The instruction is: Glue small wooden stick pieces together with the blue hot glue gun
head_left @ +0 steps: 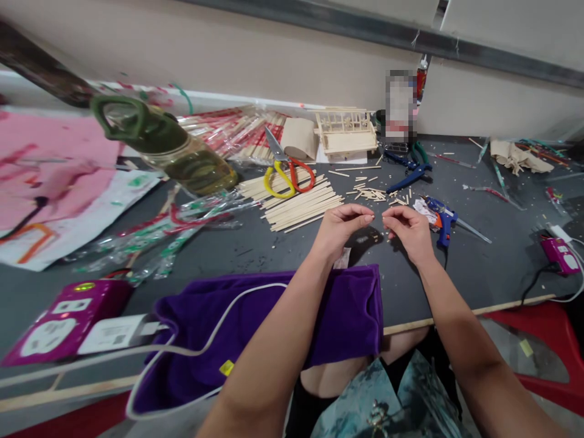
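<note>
Above the dark grey table, my left hand (pixel 343 229) is closed in a pinch, thumb against forefinger. My right hand (pixel 409 232) faces it across a small gap, its fingertips pinched too. Anything between either set of fingertips is too small to make out. Just beyond them lie short cut wooden pieces (pixel 370 193). A row of long wooden sticks (pixel 303 205) is to the left, with scissors (pixel 285 173) with yellow and orange handles on top. A blue glue gun (pixel 447 222) rests right of my right hand, and blue-handled pliers (pixel 408 176) lie behind.
A small wooden model bench (pixel 347 137) stands at the back. Left are a green-lidded bottle (pixel 182 155), plastic wrappers (pixel 168 234) and a magenta power adapter (pixel 77 316). A purple cloth (pixel 351 310) with a white cable (pixel 201 351) covers the front edge. Another magenta adapter (pixel 560 254) sits right.
</note>
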Motion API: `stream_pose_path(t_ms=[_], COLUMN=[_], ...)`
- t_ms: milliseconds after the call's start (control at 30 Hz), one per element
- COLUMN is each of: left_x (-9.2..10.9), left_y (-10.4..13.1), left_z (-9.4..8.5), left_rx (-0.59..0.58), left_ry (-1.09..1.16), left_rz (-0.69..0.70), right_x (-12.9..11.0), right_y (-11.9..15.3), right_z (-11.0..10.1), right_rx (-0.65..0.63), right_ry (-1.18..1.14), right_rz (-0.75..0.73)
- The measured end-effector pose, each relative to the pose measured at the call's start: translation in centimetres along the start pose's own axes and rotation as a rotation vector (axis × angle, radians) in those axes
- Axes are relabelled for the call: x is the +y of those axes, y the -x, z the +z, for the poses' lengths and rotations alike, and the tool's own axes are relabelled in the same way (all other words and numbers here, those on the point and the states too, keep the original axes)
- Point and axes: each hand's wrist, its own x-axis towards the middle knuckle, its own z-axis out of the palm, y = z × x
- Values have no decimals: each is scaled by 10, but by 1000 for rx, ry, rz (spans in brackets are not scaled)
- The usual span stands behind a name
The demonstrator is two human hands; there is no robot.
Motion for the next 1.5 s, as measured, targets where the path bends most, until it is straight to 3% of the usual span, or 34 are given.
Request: stream_pose_path(t_ms=[333, 733, 1500], left_x=[4, 5, 6], left_y=[3, 4, 6], left_z=[4, 7, 9], left_rx=[-21, -25, -35], left_ry=[22, -22, -16], left_rz=[8, 60, 71], right_x=[5, 5, 1], right_y=[0, 3, 4], right_z=[5, 6, 8], right_rx=[58, 126, 119], right_ry=[-215, 189, 232], right_rz=[142, -130, -160])
